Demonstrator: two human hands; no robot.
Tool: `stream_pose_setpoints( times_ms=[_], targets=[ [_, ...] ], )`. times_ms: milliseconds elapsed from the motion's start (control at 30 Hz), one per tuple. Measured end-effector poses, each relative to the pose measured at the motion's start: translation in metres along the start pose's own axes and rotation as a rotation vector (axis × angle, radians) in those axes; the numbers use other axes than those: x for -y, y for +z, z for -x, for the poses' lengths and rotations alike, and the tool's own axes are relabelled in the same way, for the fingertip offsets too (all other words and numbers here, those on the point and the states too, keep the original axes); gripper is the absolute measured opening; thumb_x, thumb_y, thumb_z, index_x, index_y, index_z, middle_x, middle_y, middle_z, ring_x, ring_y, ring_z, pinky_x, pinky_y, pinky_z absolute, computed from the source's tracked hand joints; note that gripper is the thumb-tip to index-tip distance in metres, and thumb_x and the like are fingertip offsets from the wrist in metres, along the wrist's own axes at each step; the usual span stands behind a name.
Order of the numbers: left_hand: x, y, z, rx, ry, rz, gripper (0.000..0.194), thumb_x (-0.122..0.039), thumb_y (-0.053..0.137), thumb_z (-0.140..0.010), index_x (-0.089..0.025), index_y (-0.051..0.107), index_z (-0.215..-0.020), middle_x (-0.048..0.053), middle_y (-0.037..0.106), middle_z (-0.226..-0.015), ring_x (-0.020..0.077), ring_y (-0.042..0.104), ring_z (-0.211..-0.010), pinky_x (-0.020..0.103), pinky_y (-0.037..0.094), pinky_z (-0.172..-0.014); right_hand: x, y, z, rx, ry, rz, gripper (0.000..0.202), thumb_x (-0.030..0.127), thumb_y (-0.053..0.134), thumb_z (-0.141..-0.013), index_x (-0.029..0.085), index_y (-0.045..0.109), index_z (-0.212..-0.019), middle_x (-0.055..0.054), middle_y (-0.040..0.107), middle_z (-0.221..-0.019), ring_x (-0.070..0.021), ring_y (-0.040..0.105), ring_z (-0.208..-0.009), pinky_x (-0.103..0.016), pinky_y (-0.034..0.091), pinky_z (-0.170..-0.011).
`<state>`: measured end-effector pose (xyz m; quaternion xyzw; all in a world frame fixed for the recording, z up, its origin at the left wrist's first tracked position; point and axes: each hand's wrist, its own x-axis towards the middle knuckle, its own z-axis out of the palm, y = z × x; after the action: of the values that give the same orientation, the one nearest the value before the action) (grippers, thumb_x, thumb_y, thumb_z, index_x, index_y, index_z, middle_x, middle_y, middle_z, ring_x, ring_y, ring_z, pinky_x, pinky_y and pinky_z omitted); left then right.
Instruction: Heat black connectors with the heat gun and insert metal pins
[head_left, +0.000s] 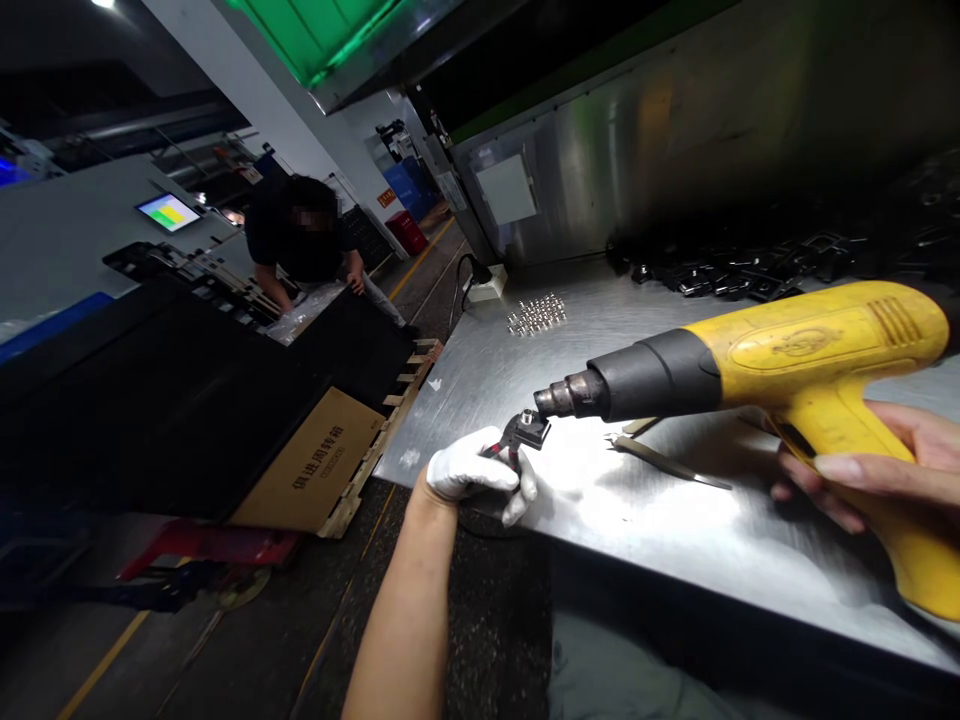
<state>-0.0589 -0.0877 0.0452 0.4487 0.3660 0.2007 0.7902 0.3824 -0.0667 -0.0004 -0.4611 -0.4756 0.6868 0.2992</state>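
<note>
My left hand point(480, 472), in a white glove, is closed around a pair of pliers point(511, 437) with dark and red handles. At the jaws of the pliers sits a small black part point(535, 432) with a shiny metal nut-like piece point(527, 416) on top. My bare right hand point(862, 465) grips the handle of a yellow heat gun point(817, 345). The stepped metal nozzle point(571, 394) points left and ends close beside the black part. Below the gun, a second hand tool with two slim handles point(667, 462) lies on the metal table point(667, 540).
Several small metal pieces point(537, 314) stand grouped on the table near a white power socket point(487, 284). Black parts point(735, 275) are heaped at the back right. Across the aisle a person point(304, 245) bends over a black surface, with a cardboard box point(311, 460) nearer me.
</note>
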Motion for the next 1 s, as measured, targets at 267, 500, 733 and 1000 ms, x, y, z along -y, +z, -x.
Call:
stream_pose_setpoints(
  times_ms=[267, 500, 733, 1000],
  targets=[
    [0.002, -0.002, 0.001, -0.016, -0.006, 0.005, 0.03, -0.032, 0.078, -0.072, -0.006, 0.077, -0.086, 0.015, 0.071, -0.064, 0.0244, 0.066, -0.056, 0.037, 0.054, -0.059, -0.003, -0.006, 0.002, 0.034, -0.007, 0.004, 0.028, 0.045, 0.078, -0.077, 0.021, 0.073, -0.091, -0.009, 0.067, -0.082, -0.0234, 0.062, -0.06, -0.036, 0.056, -0.055],
    [0.004, 0.0, 0.001, -0.044, 0.034, -0.013, 0.032, -0.035, 0.077, -0.073, -0.006, 0.077, -0.088, 0.014, 0.072, -0.067, 0.0242, 0.067, -0.057, 0.036, 0.053, -0.058, -0.004, -0.001, 0.001, -0.02, 0.0, -0.058, 0.027, 0.046, 0.079, -0.075, 0.023, 0.074, -0.087, -0.009, 0.068, -0.084, -0.0233, 0.06, -0.059, -0.038, 0.056, -0.056],
    [0.041, 0.037, 0.03, -0.171, 0.25, 0.008, 0.033, -0.037, 0.079, -0.07, -0.007, 0.077, -0.085, 0.014, 0.07, -0.067, 0.0247, 0.067, -0.061, 0.035, 0.051, -0.06, 0.022, 0.067, -0.015, 0.015, -0.023, -0.012, 0.035, 0.061, 0.071, -0.079, 0.027, 0.074, -0.088, -0.007, 0.069, -0.076, -0.0252, 0.061, -0.067, -0.036, 0.053, -0.057],
    [0.124, 0.089, 0.102, -0.609, 0.343, 0.065, 0.028, -0.05, 0.079, -0.058, -0.028, 0.079, -0.076, 0.01, 0.067, -0.067, 0.0284, 0.067, -0.068, 0.039, 0.046, -0.06, 0.039, 0.286, -0.094, 0.081, 0.053, 0.005, 0.031, 0.045, 0.061, -0.094, 0.016, 0.061, -0.083, -0.002, 0.065, -0.07, -0.0123, 0.059, -0.054, -0.025, 0.049, -0.048]
  ],
)
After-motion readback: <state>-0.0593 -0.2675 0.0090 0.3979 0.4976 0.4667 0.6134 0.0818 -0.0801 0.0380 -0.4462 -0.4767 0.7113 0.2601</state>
